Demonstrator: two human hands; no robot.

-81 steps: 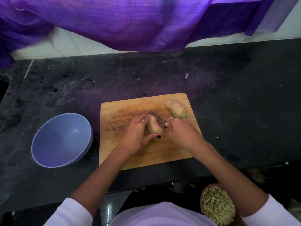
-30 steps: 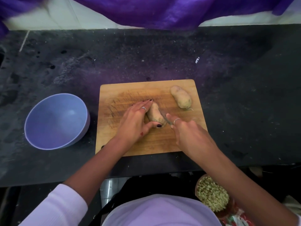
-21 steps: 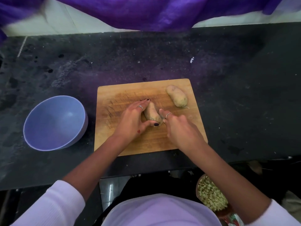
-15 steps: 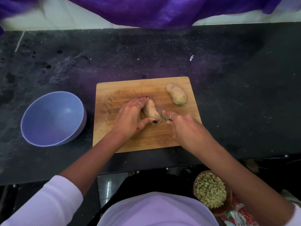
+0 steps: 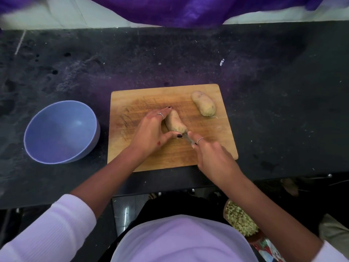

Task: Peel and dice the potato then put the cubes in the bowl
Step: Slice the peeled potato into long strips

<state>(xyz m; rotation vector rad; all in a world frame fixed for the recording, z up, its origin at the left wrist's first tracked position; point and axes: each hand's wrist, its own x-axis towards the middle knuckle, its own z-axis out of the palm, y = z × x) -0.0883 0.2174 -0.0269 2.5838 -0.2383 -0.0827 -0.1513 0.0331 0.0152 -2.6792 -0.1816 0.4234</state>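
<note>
Wooden board: a scored cutting board (image 5: 170,152) was laid flat on a dark speckled counter (image 5: 273,110), near its front edge
Held potato: an unpeeled potato (image 5: 174,121) was lying at the middle of the board, its long axis running away from the person
Left hand: the left hand (image 5: 151,132) was cupped over the held potato's left side, fingers laid along it and thumb pressed at its near end, so the potato was gripped
Right hand: the right hand (image 5: 211,154) was curled round a tool's handle, which was hidden inside the fist
Blade: a thin metal blade (image 5: 188,139) was seen between the right hand and the held potato's near end; whether knife or peeler could not be told
Second potato: a second potato (image 5: 203,106) was resting untouched at the board's far right corner
Bowl: a pale blue bowl (image 5: 60,132) was set on the counter left of the board, apart from it
</note>
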